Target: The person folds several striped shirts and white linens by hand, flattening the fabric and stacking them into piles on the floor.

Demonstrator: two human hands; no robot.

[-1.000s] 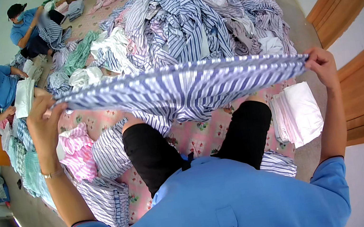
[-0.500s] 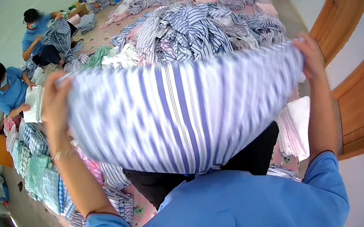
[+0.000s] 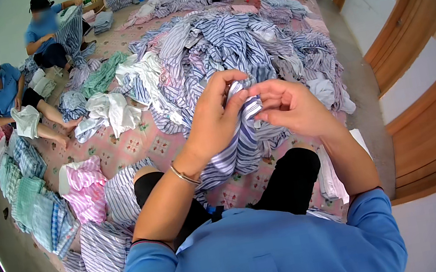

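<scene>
A blue-and-white striped garment [image 3: 235, 153] hangs bunched from my hands, in front of my knees. My left hand [image 3: 217, 113] pinches its gathered upper edge between thumb and fingers. My right hand [image 3: 290, 103] meets it there, fingertips closed on the same edge from the other side. The garment's lower part drops between my knees; its exact kind is hard to tell while it is bunched. Just beyond my hands rises a large heap of striped clothes [image 3: 225, 42], which partly blends with the held cloth.
Left of me are a pink striped bundle [image 3: 86, 184], folded striped cloth [image 3: 101, 250] and stacks of green and blue checked cloth [image 3: 39, 206]. White folded cloth [image 3: 329, 178] lies by my right knee. Several people in blue shirts sit around the patterned mat [image 3: 135, 141]. Wooden doors [image 3: 432, 140] line the right wall.
My hands were wide apart, stretching the striped cloth taut. Now they have come together at the middle, and the cloth hangs bunched from them.
</scene>
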